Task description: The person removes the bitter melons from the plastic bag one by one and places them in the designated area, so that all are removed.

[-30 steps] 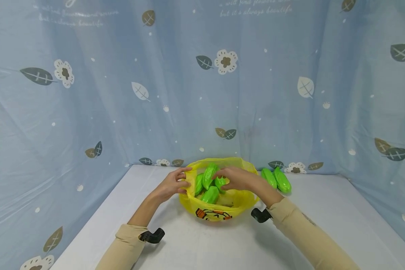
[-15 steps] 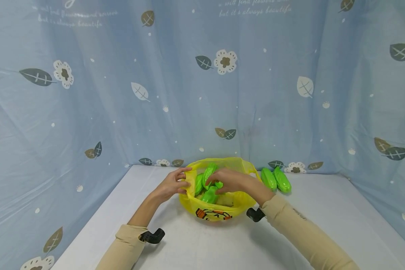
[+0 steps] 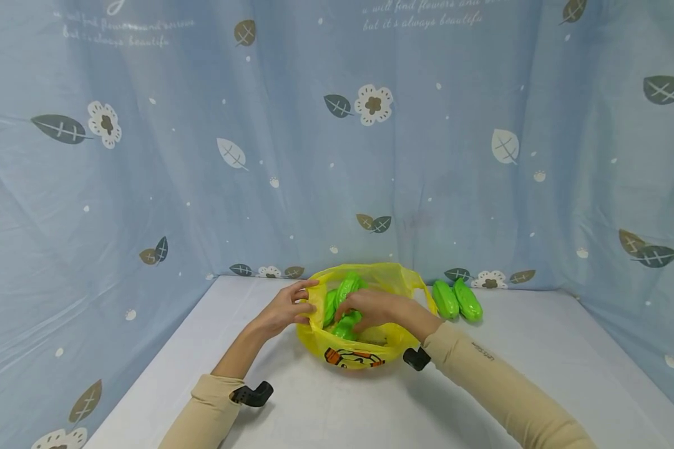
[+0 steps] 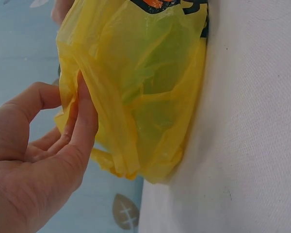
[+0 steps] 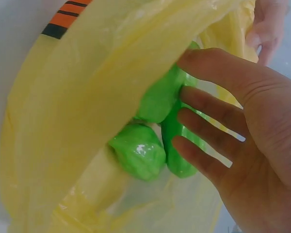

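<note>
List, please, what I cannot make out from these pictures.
Head: undersides of the green pieces, hidden by the right hand and yellow bag.
Head: sleeve lettering, too small.
Left wrist: pieces' outlines, blurred by the bag.
Right wrist: the orange-black print, cut by the top edge.

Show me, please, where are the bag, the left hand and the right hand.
Bag point(image 3: 355, 359): head view, printed front wall.
Left hand point(image 3: 281, 309): head view, between wrist and knuckles.
Right hand point(image 3: 374, 306): head view, back of the hand.
</note>
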`<state>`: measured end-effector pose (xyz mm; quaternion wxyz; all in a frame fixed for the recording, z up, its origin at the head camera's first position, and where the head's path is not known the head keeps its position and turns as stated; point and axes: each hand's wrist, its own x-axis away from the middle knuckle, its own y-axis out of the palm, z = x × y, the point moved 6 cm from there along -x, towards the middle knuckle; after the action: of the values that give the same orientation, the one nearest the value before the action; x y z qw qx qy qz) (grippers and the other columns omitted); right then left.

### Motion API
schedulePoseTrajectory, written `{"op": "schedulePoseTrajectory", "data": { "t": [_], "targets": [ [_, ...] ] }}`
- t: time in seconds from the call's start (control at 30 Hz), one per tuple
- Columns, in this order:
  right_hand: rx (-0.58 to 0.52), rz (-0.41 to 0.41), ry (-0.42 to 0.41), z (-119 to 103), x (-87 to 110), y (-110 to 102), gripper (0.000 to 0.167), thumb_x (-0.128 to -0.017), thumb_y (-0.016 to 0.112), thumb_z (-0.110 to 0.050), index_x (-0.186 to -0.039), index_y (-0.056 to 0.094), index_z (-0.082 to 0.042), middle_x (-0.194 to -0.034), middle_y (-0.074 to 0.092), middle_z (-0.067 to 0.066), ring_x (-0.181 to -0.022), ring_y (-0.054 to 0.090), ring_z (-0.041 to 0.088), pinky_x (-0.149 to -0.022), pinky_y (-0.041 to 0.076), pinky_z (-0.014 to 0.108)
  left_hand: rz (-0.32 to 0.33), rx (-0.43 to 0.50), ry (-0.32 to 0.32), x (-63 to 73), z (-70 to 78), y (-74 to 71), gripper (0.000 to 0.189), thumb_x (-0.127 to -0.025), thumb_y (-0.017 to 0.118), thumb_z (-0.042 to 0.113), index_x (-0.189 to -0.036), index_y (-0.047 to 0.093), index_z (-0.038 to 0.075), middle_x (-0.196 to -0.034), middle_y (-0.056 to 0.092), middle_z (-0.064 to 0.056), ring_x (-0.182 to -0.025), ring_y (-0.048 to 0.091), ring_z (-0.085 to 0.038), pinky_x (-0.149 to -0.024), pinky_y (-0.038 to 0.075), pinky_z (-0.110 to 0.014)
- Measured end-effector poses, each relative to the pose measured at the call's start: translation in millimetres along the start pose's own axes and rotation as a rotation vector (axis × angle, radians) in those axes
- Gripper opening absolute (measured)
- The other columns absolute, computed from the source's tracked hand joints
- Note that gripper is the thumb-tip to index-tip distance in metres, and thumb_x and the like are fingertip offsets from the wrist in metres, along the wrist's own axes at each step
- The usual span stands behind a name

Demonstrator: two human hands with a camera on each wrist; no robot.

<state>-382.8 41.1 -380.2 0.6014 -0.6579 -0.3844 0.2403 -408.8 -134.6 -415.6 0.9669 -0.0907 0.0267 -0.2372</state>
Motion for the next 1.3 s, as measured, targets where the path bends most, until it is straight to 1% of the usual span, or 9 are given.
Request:
{"op": "schedulePoseTrajectory", "data": {
  "t": [0.1, 0.3, 0.5, 0.73, 0.93, 1.13, 1.3],
  "targets": [
    [-0.006, -0.012, 0.003, -0.6, -2.8, 0.5, 0.039, -0.085, 0.076, -0.024, -0.123, 0.068, -0.021, -0.122, 0.066, -0.004, -0.113, 0.062, 0.016, -0.099, 0.051, 0.028, 0.005, 0.006, -0.004, 0.0, 0.1, -0.3, 0.067, -0.090, 0.064, 0.006, -0.151, 0.037, 0.015, -0.138, 0.051, -0.021, -0.110, 0.063, -0.023, -0.084, 0.060, -0.041],
    [0.027, -0.040, 0.013, 0.0, -6.7, 3.3, 0.038, -0.086, 0.076, -0.025, -0.123, 0.069, -0.024, -0.120, 0.065, -0.005, -0.111, 0.059, 0.015, -0.099, 0.050, 0.027, 0.008, 0.006, -0.006, 1.1, 0.2, -0.1, 0.067, -0.090, 0.063, 0.005, -0.151, 0.037, 0.015, -0.138, 0.051, -0.021, -0.110, 0.063, -0.023, -0.085, 0.060, -0.041],
    [0.049, -0.055, 0.031, -0.3, -4.0, 2.3, 0.037, -0.084, 0.077, -0.024, -0.121, 0.070, -0.028, -0.117, 0.064, -0.005, -0.103, 0.056, 0.013, -0.094, 0.050, 0.025, -0.001, 0.003, -0.002, 0.5, 0.1, 0.4, 0.066, -0.090, 0.063, 0.005, -0.150, 0.037, 0.014, -0.139, 0.051, -0.022, -0.110, 0.063, -0.023, -0.086, 0.060, -0.041],
    [0.083, -0.091, 0.074, -0.9, -0.2, 2.1, 0.036, -0.082, 0.080, -0.023, -0.116, 0.071, -0.030, -0.119, 0.061, -0.003, -0.103, 0.054, 0.013, -0.097, 0.050, 0.028, 0.004, 0.001, -0.006, 1.2, 1.3, 1.0, 0.067, -0.090, 0.063, 0.005, -0.151, 0.037, 0.015, -0.139, 0.051, -0.021, -0.110, 0.063, -0.023, -0.085, 0.060, -0.041],
    [0.127, -0.101, 0.097, 0.1, -1.2, 4.8, 0.036, -0.081, 0.080, -0.026, -0.115, 0.071, -0.034, -0.120, 0.060, -0.003, -0.101, 0.053, 0.010, -0.096, 0.051, 0.029, 0.007, -0.001, -0.008, 1.1, -0.4, 1.3, 0.067, -0.090, 0.063, 0.005, -0.150, 0.037, 0.015, -0.139, 0.051, -0.020, -0.111, 0.063, -0.024, -0.086, 0.060, -0.040],
    [0.130, -0.097, 0.087, 0.0, -2.0, 6.0, 0.037, -0.081, 0.081, -0.024, -0.115, 0.071, -0.034, -0.119, 0.062, -0.006, -0.102, 0.054, 0.010, -0.097, 0.050, 0.029, 0.008, -0.006, -0.007, 1.0, -0.5, 1.1, 0.067, -0.090, 0.063, 0.006, -0.150, 0.037, 0.015, -0.139, 0.051, -0.020, -0.112, 0.063, -0.024, -0.086, 0.060, -0.041],
    [0.129, -0.106, 0.080, 1.1, -2.5, 6.4, 0.040, -0.080, 0.082, -0.025, -0.118, 0.070, -0.032, -0.120, 0.064, -0.007, -0.105, 0.055, 0.010, -0.100, 0.049, 0.029, 0.007, -0.006, -0.003, 1.2, 0.7, 0.8, 0.067, -0.089, 0.063, 0.005, -0.150, 0.037, 0.015, -0.139, 0.052, -0.020, -0.111, 0.063, -0.024, -0.085, 0.060, -0.041]
  ]
}}
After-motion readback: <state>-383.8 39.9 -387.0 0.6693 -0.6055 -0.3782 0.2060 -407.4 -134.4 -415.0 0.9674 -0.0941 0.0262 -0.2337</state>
